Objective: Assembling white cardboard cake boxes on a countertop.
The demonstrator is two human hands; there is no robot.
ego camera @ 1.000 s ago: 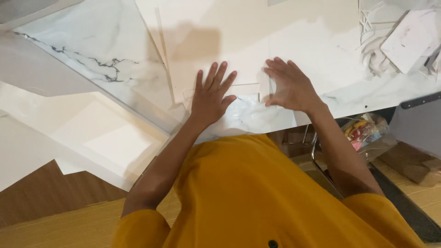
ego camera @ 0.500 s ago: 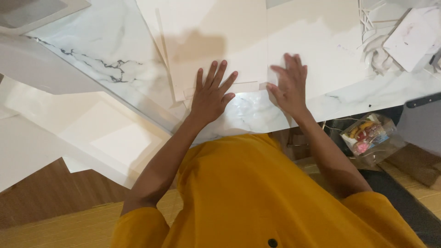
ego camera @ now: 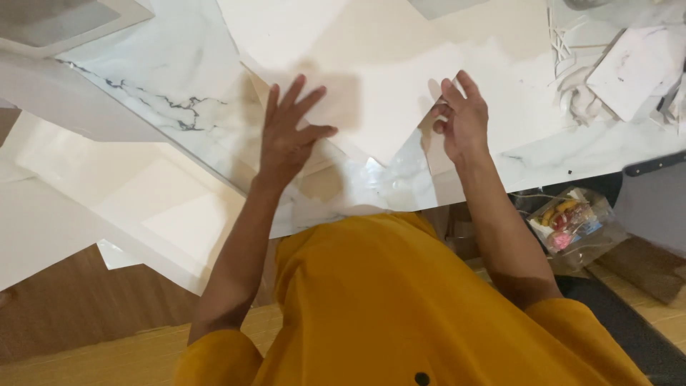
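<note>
On the marble-patterned table [ego camera: 143, 78], the left hand [ego camera: 289, 136] lies flat with fingers spread, pressing on the white sheet [ego camera: 386, 100] near the table's front edge and gripping nothing. Right of it, the right hand [ego camera: 463, 121] pinches the sheet's lifted edge between thumb and curled fingers. A clear snack bag [ego camera: 572, 221] sits below the table's right end

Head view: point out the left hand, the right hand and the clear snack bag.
left hand [ego camera: 286, 139], head view, back of the hand
right hand [ego camera: 463, 121], head view, back of the hand
clear snack bag [ego camera: 569, 223], head view, middle of the bag
</note>
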